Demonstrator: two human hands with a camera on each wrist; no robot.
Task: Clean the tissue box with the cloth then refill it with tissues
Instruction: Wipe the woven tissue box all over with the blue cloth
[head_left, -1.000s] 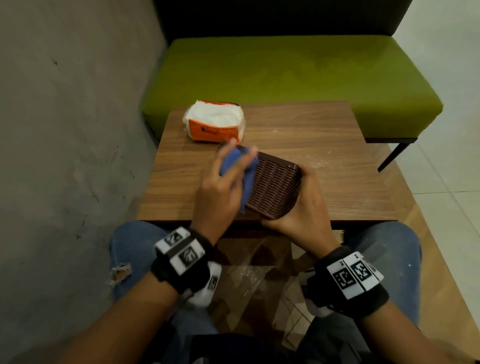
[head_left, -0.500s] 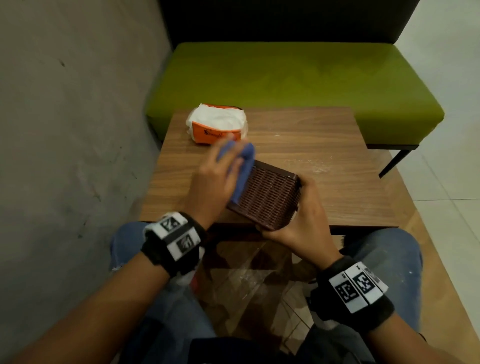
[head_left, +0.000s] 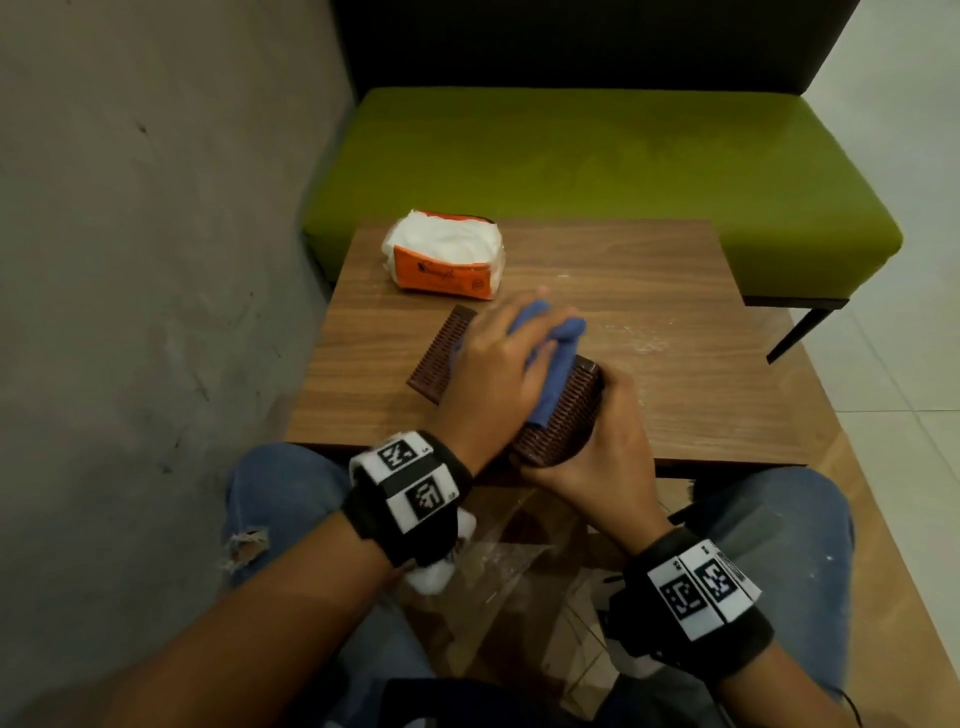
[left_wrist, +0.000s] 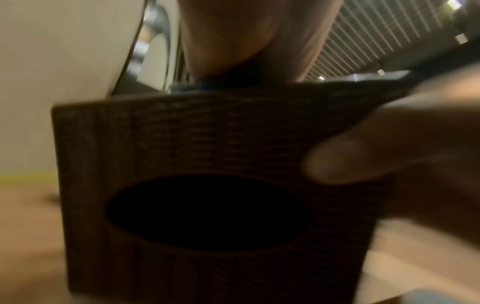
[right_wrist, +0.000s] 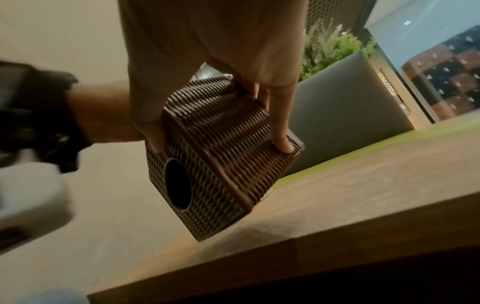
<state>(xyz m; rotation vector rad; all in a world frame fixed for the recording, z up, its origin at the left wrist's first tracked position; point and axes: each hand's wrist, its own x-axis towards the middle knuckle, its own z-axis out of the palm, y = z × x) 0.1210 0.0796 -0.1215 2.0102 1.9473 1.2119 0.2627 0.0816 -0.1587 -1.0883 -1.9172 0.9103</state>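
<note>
A small wooden table (head_left: 649, 270) stands between a grey concrete wall (head_left: 130, 234) and a green bench (head_left: 597, 171), and the person sits at its near edge, knees in blue jeans (head_left: 280, 499) showing below it.

Nearest are the two wrists, each wearing a black band with black-and-white square markers. The right hand (head_left: 602, 447) grasps the brown woven tissue box (head_left: 566, 421) at the near edge of the table, thumb on one side and fingers curled along the other; the right wrist view shows a fingertip (right_wrist: 284, 146) pressed on the ribbed side. The box is tilted, its oval opening (right_wrist: 178, 183) turned toward the person, and only a lower corner seems to meet the tabletop. Whether it actually touches is hard to tell.

The left hand (head_left: 498, 364) lies on top of the box with a blue cloth (head_left: 558, 353) bunched under it, fingers curled round the cloth and pressing it against the box's upper face. The fingertips are blurred.

Just beyond the box, to the left of the hand, a flat brown ribbed panel (head_left: 441, 348) lies on the table, partly hidden by the hand. Farther back, near the far left corner, sits an orange and white pack of tissues (head_left: 447, 254), well apart from the box. Pale dusty smears mark the wood to the right.
</note>
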